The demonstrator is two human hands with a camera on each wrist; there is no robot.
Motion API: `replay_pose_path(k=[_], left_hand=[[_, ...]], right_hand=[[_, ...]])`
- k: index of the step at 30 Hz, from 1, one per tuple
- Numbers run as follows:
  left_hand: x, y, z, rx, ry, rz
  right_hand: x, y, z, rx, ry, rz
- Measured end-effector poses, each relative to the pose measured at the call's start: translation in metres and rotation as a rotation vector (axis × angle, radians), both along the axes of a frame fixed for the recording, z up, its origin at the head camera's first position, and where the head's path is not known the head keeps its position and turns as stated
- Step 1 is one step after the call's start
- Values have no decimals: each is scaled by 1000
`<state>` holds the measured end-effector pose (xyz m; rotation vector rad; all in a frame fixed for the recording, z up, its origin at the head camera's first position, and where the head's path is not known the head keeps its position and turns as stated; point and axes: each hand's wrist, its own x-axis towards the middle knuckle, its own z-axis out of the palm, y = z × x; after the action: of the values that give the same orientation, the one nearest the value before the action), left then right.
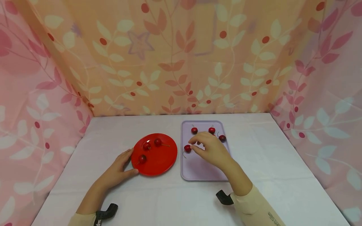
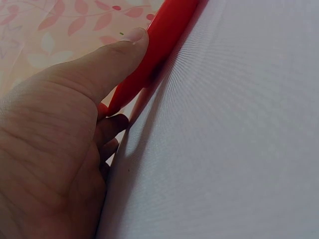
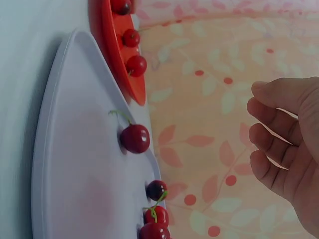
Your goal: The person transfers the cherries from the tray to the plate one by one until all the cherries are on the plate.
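over the lilac tray (image 1: 198, 172), right hand (image 1: 210, 150) hovers with fingers loosely curled, nothing between them; wrist view shows bare fingertips (image 3: 266, 102) clear of the fruit. nearest cherry (image 1: 187, 148) lies on the tray just left of the thumb, stem trailing toward the tray's left rim; cannot tell from above whether the thumb touches it. three more cherries (image 1: 211, 130) sit at the tray's far end, apart from one another. left hand (image 1: 118, 171) lies flat on the white cloth (image 1: 282, 175), fingers straight, thumb (image 2: 107, 62) pressed against the rim of the red plate (image 1: 158, 164); steadying, not gripping. plate holds three cherries (image 1: 146, 146), just left of the tray. risk, as i judge it: cherry is round and smooth, so a pinch landing off-centre could roll it toward the tray rim; taking it by the thin stem could let it swing or drop between tray and plate. leafy cloth walls (image 1: 181, 62) on three sides.
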<state>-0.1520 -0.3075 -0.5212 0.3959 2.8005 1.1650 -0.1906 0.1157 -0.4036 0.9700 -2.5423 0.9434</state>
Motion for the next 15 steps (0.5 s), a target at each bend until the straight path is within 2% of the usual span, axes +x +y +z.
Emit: replay_pose_path(k=[7, 15], left_hand=[[0, -1, -1, -4, 17, 1], [0, -1, 1, -7, 19, -4]], right_hand=[[-14, 13, -9, 10, 6, -78], [-30, 24, -32, 37, -88, -209]])
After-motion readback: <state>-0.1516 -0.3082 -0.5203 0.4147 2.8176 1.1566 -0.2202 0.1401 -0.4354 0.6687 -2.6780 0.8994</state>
